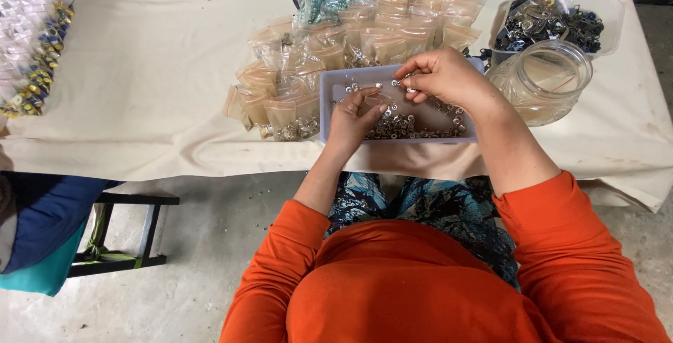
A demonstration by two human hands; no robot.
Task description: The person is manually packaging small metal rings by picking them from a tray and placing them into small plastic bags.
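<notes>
One wide tabletop (161, 91) covered in a cream cloth fills the upper part of the view, seen from above by a seated person in an orange long-sleeved top. A dark stool (119, 234) stands on the concrete floor to the left, beside blue and teal fabric.

At the table's near edge sits a shallow pale lilac tray (328, 98), holding a scatter of small silver metal rings (406, 127), thickest along its near side. Both hands work over this tray. The left hand (354, 120) rests at the tray's near left part, fingers curled, pinching what seems to be a small clear packet, though its contents are too small to tell. The right hand (442, 77) hovers over the tray's far right part, fingertips pinched narrowly together on a tiny silver ring.

Just behind and left of the tray lies a heap of small clear plastic packets (280, 98) filled with metal parts, reaching to the far edge. To the right of the tray stands a clear glass jar (543, 80), close to the right forearm. Behind it is a clear plastic tub (554, 21) of dark metal clips. At the far left edge lies a cluster of small packets with blue and yellow bits (35, 56).
</notes>
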